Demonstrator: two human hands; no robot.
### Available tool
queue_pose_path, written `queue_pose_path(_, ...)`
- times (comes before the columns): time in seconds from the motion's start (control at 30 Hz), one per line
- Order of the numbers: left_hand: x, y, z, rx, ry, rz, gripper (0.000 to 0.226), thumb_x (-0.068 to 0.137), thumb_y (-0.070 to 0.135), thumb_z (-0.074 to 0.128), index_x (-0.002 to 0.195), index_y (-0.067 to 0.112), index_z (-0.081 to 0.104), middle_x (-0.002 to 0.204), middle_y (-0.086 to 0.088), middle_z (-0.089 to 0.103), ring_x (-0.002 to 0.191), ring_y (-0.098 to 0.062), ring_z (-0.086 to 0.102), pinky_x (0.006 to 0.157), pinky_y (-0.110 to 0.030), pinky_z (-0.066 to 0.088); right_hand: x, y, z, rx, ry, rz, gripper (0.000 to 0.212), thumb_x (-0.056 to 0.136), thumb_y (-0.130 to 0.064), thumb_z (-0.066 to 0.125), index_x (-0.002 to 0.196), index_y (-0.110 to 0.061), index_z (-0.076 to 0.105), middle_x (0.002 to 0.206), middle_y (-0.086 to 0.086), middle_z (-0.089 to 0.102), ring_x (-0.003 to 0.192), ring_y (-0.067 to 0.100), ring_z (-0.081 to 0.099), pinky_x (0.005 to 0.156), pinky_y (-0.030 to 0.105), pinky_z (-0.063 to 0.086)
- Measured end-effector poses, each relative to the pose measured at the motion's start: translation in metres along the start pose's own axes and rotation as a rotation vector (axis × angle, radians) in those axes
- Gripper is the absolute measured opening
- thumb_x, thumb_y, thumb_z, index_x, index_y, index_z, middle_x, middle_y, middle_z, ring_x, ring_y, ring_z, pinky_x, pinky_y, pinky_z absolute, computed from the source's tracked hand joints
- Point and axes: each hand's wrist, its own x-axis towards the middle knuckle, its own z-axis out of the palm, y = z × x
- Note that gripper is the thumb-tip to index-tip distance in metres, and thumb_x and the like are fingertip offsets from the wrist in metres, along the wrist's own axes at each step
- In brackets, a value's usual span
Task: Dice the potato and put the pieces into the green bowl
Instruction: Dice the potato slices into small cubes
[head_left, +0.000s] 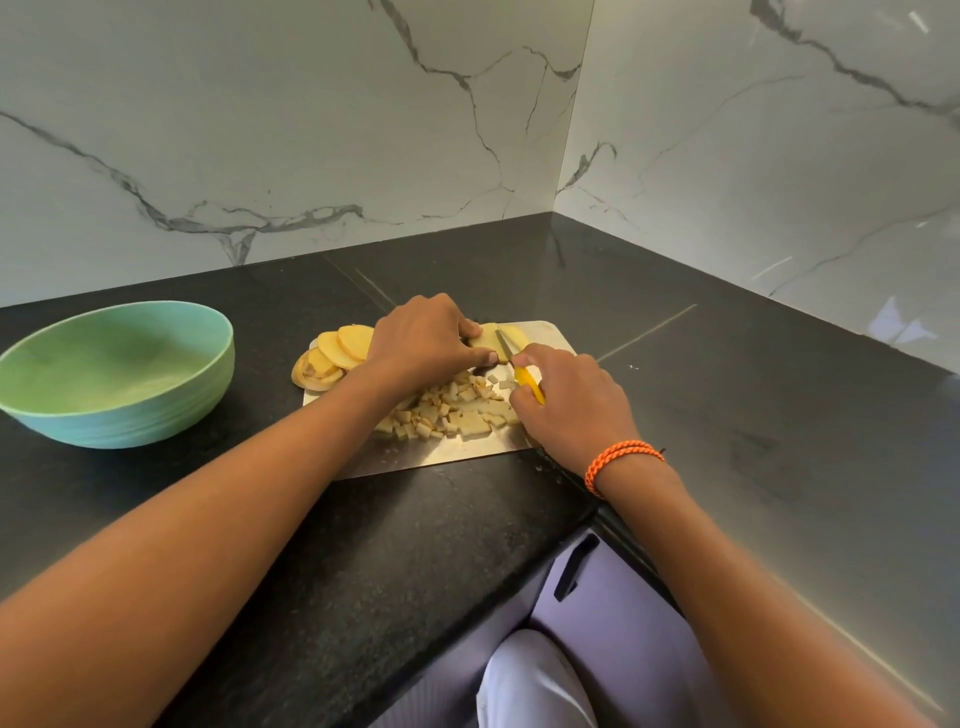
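- Black speckled table, marble walls behind, corner setup.
- Green bowl on the table, left of the board, well apart from it; nothing visible inside.
- Metal cutting board at table centre, holds all the potato.
- Left hand curled over a potato piece at the board's far side, grip clamped on it, thumb and fingertips pressing the piece down.
- Right hand closed round a yellow-handled knife, grip tight on the handle; blade tip lies across the held potato piece, just beside the left thumb.
- Orange braided bracelet on the right wrist.
- Potato slices, round, pale yellow, overlapping in a stack at the board's far-left corner, some hanging over the edge; brown-skinned end piece lowest.
- Diced pieces, small uneven cubes and strips, pale with tan edges, heaped mid-board between the two hands, touching the right hand's fingers.
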Motion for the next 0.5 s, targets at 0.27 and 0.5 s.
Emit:
queue_pose_path(0.27, -0.003, 0.001, 0.000, -0.009, -0.008, -0.005, 0.051, 0.087, 0.061, 0.077, 0.126, 0.028, 0.077, 0.120, 0.009, 0.077, 0.073, -0.009, 0.063, 0.059, -0.024, 0.045, -0.025, 0.003, -0.013, -0.062, -0.012, 0.009, 0.037, 0.102, -0.034, 0.051, 0.138, -0.032, 0.056, 0.083, -0.008, 0.045, 0.082, 0.020, 0.051, 0.076, 0.036, 0.048)
queue_pose_path(0.5, -0.002, 0.001, 0.000, -0.024, -0.004, -0.001, 0.049, 0.087, 0.060, 0.077, 0.124, 0.028, 0.078, 0.119, 0.010, 0.077, 0.072, -0.010, 0.064, 0.059, -0.024, 0.046, -0.031, 0.000, -0.015, -0.084, -0.009, 0.018, 0.038, 0.102, -0.034, 0.050, 0.139, -0.029, 0.054, 0.091, -0.001, 0.055, 0.081, 0.020, 0.056, 0.076, 0.038, 0.054)
